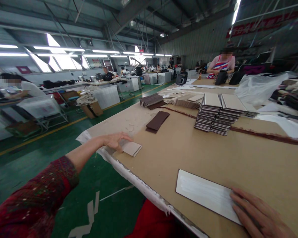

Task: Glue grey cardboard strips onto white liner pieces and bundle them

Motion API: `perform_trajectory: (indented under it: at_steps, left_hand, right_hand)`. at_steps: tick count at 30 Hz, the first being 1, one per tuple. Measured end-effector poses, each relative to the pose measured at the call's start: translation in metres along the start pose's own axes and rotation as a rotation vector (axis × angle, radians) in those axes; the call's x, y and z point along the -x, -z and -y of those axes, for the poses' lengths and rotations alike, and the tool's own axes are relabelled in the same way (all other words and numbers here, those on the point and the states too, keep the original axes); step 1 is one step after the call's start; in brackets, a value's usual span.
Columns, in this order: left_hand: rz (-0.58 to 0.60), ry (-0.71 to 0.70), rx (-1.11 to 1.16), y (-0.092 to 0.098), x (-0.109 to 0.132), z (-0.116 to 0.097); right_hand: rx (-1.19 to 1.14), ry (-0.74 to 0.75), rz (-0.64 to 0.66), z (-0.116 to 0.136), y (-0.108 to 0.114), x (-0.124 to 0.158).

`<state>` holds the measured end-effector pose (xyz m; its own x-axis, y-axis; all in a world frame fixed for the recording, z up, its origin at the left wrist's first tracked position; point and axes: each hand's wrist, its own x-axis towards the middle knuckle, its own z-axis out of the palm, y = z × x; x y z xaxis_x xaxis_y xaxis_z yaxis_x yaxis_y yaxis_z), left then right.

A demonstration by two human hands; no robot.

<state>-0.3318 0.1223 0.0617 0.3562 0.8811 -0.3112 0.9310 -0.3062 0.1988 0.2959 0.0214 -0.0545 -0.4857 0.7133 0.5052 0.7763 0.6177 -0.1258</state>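
My left hand (115, 140) reaches out to the table's near-left corner, its fingers curled on a small pale folded card (132, 148). My right hand (257, 215) lies flat with fingers stretched out on the right end of a long white rectangular panel (205, 194) with a dark edge, which lies on the brown cardboard-covered table (193, 152). A dark brown panel pair (157, 121) lies further up the table, apart from both hands.
Two tall stacks of dark-edged panels (215, 114) stand mid-table, with more brown pieces (151, 99) behind. A dark strip (268, 136) runs across the table. A clear plastic bag (258, 87) sits at right. A person (222, 62) sits at the far end; others work at left.
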Motion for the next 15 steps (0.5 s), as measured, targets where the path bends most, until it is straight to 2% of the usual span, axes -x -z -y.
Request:
perform_trajectory:
  at_steps: [3,11,13,15]
  left_hand:
    - [0.002,0.019,0.02,0.002,0.001,0.002]
    - [-0.004,0.033,-0.008,0.012,0.004,-0.004]
    - [-0.043,0.041,-0.053,0.02,0.007,-0.011]
    - [-0.115,0.049,-0.104,0.029,0.01,-0.027]
  right_hand:
    - [0.055,0.035,-0.068,0.005,0.001,-0.006]
    - [0.1,0.083,-0.057,0.001,-0.005,-0.005]
    - [0.1,0.088,-0.068,0.001,-0.003,-0.004]
    - [0.082,0.074,-0.093,0.007,0.008,-0.008]
